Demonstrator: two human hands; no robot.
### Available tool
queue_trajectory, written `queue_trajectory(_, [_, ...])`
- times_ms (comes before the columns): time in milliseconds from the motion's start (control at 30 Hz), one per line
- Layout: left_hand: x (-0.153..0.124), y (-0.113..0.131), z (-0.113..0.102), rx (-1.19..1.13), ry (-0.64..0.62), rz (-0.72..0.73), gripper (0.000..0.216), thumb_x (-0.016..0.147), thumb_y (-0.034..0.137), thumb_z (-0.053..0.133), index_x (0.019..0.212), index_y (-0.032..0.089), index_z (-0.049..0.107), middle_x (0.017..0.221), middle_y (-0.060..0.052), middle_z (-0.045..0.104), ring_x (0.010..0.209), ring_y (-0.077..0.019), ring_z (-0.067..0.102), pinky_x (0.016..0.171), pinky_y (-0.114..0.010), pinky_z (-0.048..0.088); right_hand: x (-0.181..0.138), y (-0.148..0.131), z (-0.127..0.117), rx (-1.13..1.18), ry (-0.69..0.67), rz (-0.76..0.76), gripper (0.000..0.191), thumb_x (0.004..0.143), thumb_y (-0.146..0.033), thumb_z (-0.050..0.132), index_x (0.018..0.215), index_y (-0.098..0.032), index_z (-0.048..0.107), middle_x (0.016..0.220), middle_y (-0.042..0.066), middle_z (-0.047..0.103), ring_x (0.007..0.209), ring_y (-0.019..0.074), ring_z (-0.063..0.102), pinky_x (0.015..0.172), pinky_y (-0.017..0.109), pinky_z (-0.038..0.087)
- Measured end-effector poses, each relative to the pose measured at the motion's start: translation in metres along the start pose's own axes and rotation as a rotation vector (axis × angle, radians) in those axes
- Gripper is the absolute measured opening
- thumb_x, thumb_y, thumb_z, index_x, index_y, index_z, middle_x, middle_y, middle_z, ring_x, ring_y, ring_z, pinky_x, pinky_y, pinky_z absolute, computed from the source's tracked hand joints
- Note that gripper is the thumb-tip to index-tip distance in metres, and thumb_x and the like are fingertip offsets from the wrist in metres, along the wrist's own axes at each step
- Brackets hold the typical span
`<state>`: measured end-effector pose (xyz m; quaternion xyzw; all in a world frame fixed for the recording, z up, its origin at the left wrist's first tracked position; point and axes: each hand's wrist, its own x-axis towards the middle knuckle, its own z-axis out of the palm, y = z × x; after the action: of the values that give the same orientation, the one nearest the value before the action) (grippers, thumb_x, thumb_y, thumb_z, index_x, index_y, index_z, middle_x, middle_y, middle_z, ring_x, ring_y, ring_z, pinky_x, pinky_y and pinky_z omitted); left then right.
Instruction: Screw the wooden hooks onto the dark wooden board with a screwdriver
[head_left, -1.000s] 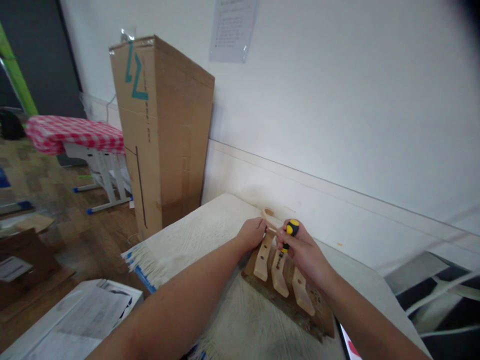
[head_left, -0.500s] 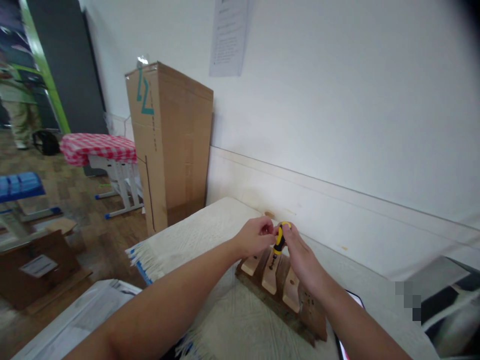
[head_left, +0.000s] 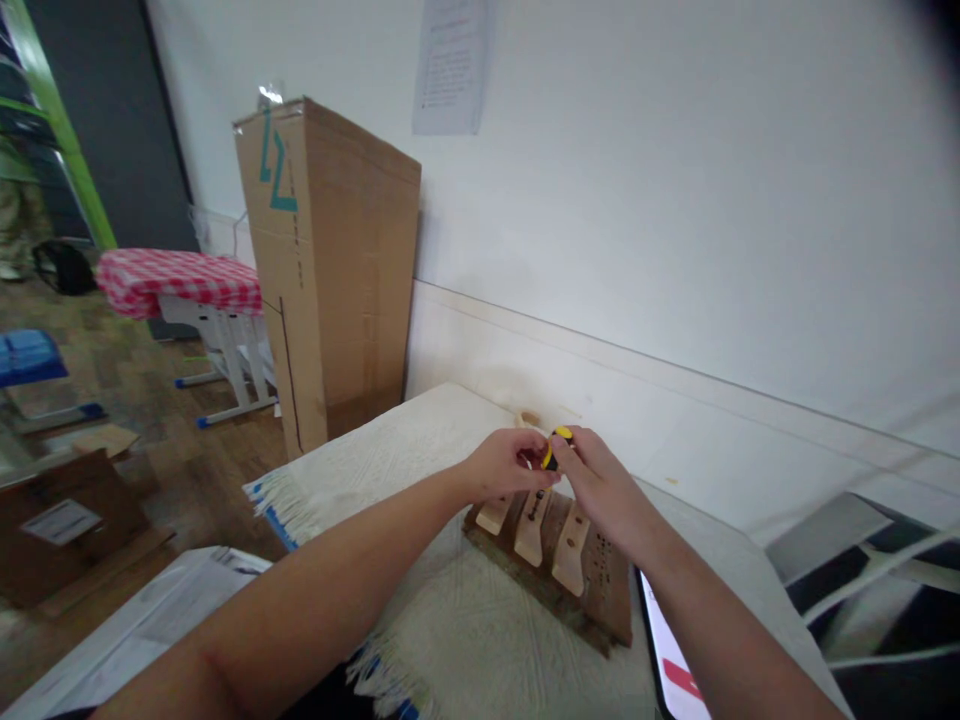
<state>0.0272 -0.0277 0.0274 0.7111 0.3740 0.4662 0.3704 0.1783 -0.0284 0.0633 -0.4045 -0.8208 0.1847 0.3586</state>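
Note:
A yellow and black screwdriver (head_left: 553, 452) stands tilted over a brown wooden board (head_left: 600, 600). My right hand (head_left: 604, 485) is wrapped round its handle from the right. Curled in from the left, the fingers of my left hand (head_left: 506, 463) close about the lower part of the screwdriver; their exact grip is partly hidden. Below the tool, a pale wooden piece (head_left: 529, 538) lies on the board with a dark screw or hole near its top. Similar pieces lie to either side, including one on the right (head_left: 570, 560). Small dark holes dot the board's right end.
A cream fringed cloth (head_left: 450, 620) covers the table, which stands against the white wall. A phone (head_left: 667, 650) lies beside my right forearm. Behind my hands is a small round light-coloured object (head_left: 529, 419). A tall cardboard box (head_left: 360, 290) stands past the table's far left end.
My left fingers have moved onto the screwdriver, and my right hand has turned round its handle. The whole view has shifted slightly, showing more of the phone.

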Motion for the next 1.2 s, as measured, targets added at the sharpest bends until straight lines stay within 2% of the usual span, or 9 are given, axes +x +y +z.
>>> queue_trajectory(100, [0.000,0.000,-0.003,-0.052,-0.043,-0.010,0.021,0.065,0.029,0.066,0.074,0.012,0.058,0.064,0.004,0.050,0.057,-0.0059,0.042,0.056,-0.019,0.035,-0.002,-0.005,-0.010,-0.031,-0.036,-0.076,0.042,0.084,-0.038,0.044,0.122,-0.023,0.049,0.112,0.009,0.059,0.088,0.0210,0.058,0.078,0.039,0.046])
queue_trajectory(233, [0.000,-0.001,-0.002,-0.153,-0.067,-0.037,0.026,0.064,0.033,0.068,0.071,0.011,0.057,0.061,0.004,0.049,0.055,-0.0055,0.041,0.053,-0.019,0.033,-0.003,-0.010,-0.019,-0.126,-0.044,-0.174,0.036,0.084,-0.029,0.041,0.116,-0.025,0.057,0.116,0.007,0.060,0.102,0.0236,0.057,0.086,0.042,0.044])
queue_trajectory(500, [-0.002,0.002,0.000,-0.129,-0.040,-0.040,0.030,0.059,0.034,0.072,0.071,0.011,0.057,0.062,0.005,0.047,0.055,-0.0051,0.040,0.052,-0.019,0.033,-0.001,-0.009,-0.022,-0.308,0.080,-0.167,0.026,0.082,-0.039,0.049,0.088,-0.021,0.066,0.082,0.007,0.066,0.072,0.0211,0.059,0.070,0.038,0.047])
queue_trajectory(600, [-0.001,0.000,-0.001,-0.159,-0.066,-0.064,0.027,0.062,0.033,0.071,0.068,0.011,0.056,0.058,0.006,0.045,0.052,-0.0042,0.038,0.051,-0.019,0.031,-0.001,-0.007,-0.024,-0.287,0.075,-0.222,0.029,0.084,-0.037,0.047,0.101,-0.022,0.064,0.092,0.007,0.066,0.074,0.0199,0.059,0.073,0.038,0.047])
queue_trajectory(700, [-0.002,-0.002,-0.001,-0.205,-0.100,-0.067,0.025,0.065,0.033,0.067,0.070,0.011,0.057,0.060,0.004,0.049,0.056,-0.0059,0.043,0.055,-0.020,0.034,-0.001,-0.007,-0.026,-0.237,-0.004,-0.324,0.029,0.087,-0.030,0.042,0.107,-0.023,0.062,0.104,0.007,0.063,0.089,0.0194,0.059,0.081,0.037,0.046])
queue_trajectory(833, [-0.002,-0.002,0.001,-0.191,-0.107,-0.017,0.025,0.064,0.029,0.069,0.081,0.011,0.060,0.066,0.003,0.052,0.059,-0.0062,0.044,0.056,-0.020,0.035,0.000,-0.007,-0.026,-0.342,0.001,-0.323,0.026,0.088,-0.031,0.042,0.093,-0.022,0.065,0.092,0.007,0.062,0.086,0.0205,0.058,0.079,0.037,0.045])
queue_trajectory(967, [-0.002,0.001,0.000,-0.103,-0.129,-0.014,0.020,0.065,0.025,0.070,0.076,0.011,0.060,0.062,0.004,0.050,0.056,-0.0054,0.042,0.054,-0.018,0.034,-0.004,-0.004,-0.024,-0.502,0.044,-0.306,0.028,0.087,-0.038,0.041,0.086,-0.023,0.065,0.084,0.010,0.060,0.081,0.0250,0.057,0.072,0.040,0.044])
queue_trajectory(1100, [-0.004,0.000,0.000,-0.108,-0.130,-0.020,0.009,0.073,0.017,0.061,0.081,0.011,0.061,0.067,0.002,0.053,0.058,-0.0056,0.043,0.057,-0.019,0.036,-0.007,0.006,-0.022,-0.532,0.046,-0.374,0.035,0.087,-0.042,0.039,0.104,-0.022,0.062,0.097,0.014,0.062,0.092,0.0295,0.056,0.079,0.046,0.042])
queue_trajectory(1200, [-0.006,-0.004,0.001,-0.098,-0.120,-0.034,0.010,0.071,0.017,0.064,0.079,0.013,0.060,0.066,0.003,0.053,0.057,-0.0050,0.043,0.057,-0.018,0.037,-0.003,0.019,-0.018,-0.413,0.007,-0.478,0.039,0.087,-0.039,0.035,0.113,-0.021,0.058,0.105,0.012,0.064,0.093,0.0262,0.059,0.082,0.043,0.044])
